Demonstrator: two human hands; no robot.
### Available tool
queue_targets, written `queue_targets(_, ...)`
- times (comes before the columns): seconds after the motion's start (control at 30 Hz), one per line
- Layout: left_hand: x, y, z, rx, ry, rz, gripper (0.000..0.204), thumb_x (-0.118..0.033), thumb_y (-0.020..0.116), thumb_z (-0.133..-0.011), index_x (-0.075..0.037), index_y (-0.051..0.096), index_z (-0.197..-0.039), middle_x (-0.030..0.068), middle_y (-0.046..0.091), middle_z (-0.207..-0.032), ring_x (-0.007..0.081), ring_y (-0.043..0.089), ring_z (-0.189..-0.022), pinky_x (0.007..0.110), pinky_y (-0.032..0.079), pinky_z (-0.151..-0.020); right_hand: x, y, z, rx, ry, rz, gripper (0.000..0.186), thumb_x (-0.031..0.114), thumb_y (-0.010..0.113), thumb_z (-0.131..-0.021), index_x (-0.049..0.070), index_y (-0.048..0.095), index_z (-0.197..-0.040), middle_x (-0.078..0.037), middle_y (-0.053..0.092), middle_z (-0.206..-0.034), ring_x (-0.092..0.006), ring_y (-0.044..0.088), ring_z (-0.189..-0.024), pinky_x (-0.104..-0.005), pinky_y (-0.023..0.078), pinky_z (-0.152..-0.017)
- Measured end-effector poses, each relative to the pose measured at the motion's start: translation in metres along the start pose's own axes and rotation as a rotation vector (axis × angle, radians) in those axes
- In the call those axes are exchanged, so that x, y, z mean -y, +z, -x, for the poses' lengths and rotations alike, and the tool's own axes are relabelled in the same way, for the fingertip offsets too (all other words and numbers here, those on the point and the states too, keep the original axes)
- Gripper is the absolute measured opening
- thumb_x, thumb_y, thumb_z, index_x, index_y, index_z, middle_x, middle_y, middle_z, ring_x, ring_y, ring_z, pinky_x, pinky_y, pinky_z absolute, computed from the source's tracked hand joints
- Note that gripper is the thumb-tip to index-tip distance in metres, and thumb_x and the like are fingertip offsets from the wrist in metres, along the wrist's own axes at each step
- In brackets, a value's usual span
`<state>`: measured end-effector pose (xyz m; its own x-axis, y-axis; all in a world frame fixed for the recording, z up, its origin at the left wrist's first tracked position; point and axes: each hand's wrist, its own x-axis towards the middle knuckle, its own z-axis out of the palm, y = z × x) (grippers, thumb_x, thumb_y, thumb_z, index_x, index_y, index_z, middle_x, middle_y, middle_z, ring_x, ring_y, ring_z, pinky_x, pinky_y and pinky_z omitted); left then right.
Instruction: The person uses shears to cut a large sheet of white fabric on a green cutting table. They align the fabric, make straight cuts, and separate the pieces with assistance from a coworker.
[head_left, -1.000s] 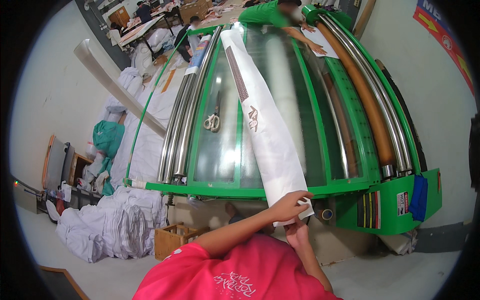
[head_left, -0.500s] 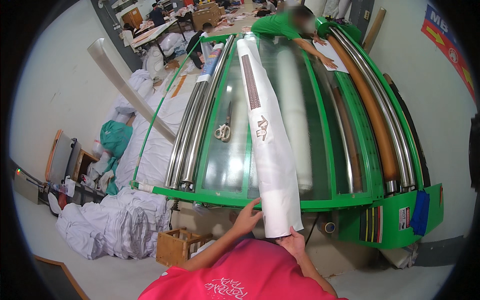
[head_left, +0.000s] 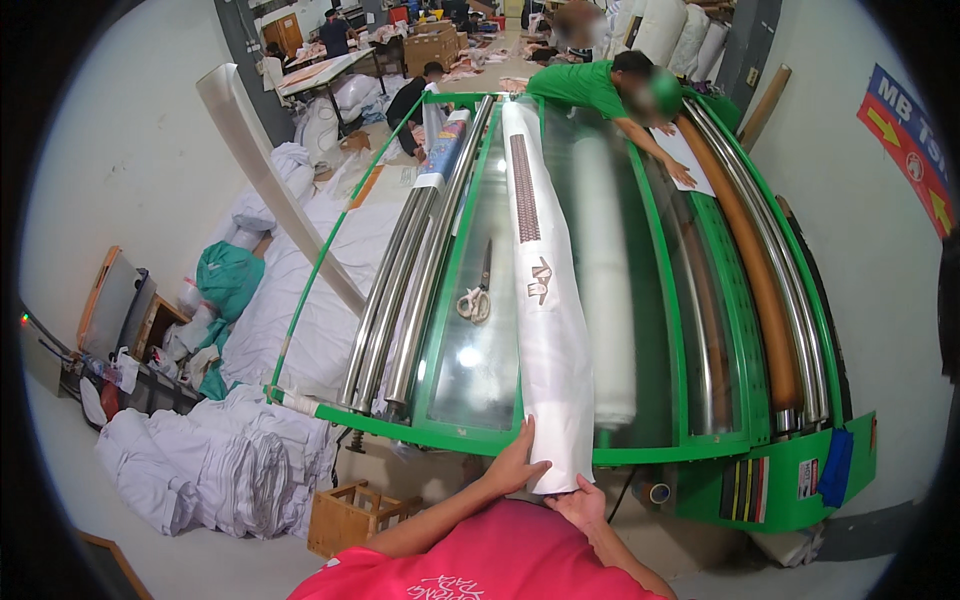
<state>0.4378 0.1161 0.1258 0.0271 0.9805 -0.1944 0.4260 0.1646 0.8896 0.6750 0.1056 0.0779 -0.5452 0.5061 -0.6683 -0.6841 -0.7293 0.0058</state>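
A long roll of white printed fabric [head_left: 555, 350] lies lengthwise over the glass top of a green-framed machine, its near end reaching past the front edge toward me. My left hand [head_left: 513, 463] grips the roll's left side near that end, thumb laid across the fabric. At the end's right corner, my right hand [head_left: 583, 505] is closed on the rim; some of its fingers are hidden beneath. A pair of scissors [head_left: 475, 304] with pale handles rests on the glass left of the roll. Brown print shows along the fabric.
Steel rollers [head_left: 410, 300] run along the machine's left, a brown roller [head_left: 745, 270] along its right. A co-worker in green [head_left: 590, 85] leans over the far side, hands on a white sheet [head_left: 690, 165]. A wooden stool [head_left: 355, 515] and piled white cloth [head_left: 215, 460] stand front left.
The view has shifted, so the machine sits further right and lower. My left hand has come onto the roll's side, and my right hand stays at its end. The co-worker's head has lowered.
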Motion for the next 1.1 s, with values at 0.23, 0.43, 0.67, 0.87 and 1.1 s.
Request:
queue_targets(0.23,0.023,-0.069,-0.029,0.002,0.023,0.012,0.120,-0.035,0.084,-0.096,0.003,0.004,-0.177,0.0425,0.026,-0.174,0.0519,0.041,-0.158,0.046,0.036,-0.129,-0.036,0.066,-0.044,0.001,-0.064,-0.041,0.057,0.026,0.051,-0.111,0.004,0.043,-0.163,-0.017,0.049,-0.168,-0.0383,0.041,-0.158,-0.0624,0.022,-0.134)
queue_targets(0.43,0.068,-0.117,-0.051,0.040,0.101,-0.008,0.121,-0.040,0.083,-0.095,0.002,0.004,-0.177,0.0471,0.022,-0.172,0.0538,0.044,-0.155,0.047,0.039,-0.127,-0.068,0.096,-0.089,-0.096,-0.125,-0.111,0.061,0.023,0.054,-0.109,0.004,0.041,-0.165,-0.019,0.046,-0.170,-0.0378,0.038,-0.160,-0.0624,0.018,-0.136)
queue_targets(0.67,0.106,-0.170,-0.065,0.200,0.079,0.003,0.096,-0.041,0.080,-0.099,0.000,0.034,-0.173,0.0272,0.040,-0.175,0.0434,0.050,-0.156,0.044,0.040,-0.128,-0.073,0.123,-0.085,-0.203,-0.033,0.305,0.062,0.035,0.049,-0.110,-0.003,0.044,-0.159,-0.022,0.054,-0.162,-0.0388,0.053,-0.147,-0.0565,0.037,-0.127)
queue_targets(0.87,0.112,-0.229,-0.078,0.132,-0.105,0.039,0.071,-0.034,0.076,-0.102,-0.007,0.054,-0.164,0.0232,0.062,-0.160,0.0376,0.069,-0.133,0.048,0.056,-0.112,-0.016,0.078,-0.088,-0.366,0.068,1.071,0.071,0.049,0.061,-0.110,-0.009,0.049,-0.149,-0.024,0.078,-0.115,-0.0394,0.076,-0.099,-0.0455,0.060,-0.095)
queue_targets(1.1,0.195,-0.270,-0.009,-0.475,-0.090,-0.262,0.067,-0.022,0.074,-0.097,-0.002,0.053,-0.157,0.0284,0.050,-0.164,0.0475,0.048,-0.152,0.051,0.038,-0.129,-0.009,0.134,-0.061,-0.656,-0.714,2.105,0.079,0.043,0.078,-0.100,-0.009,0.047,-0.150,-0.032,0.064,-0.136,-0.0464,0.061,-0.130,-0.0508,0.048,-0.111)
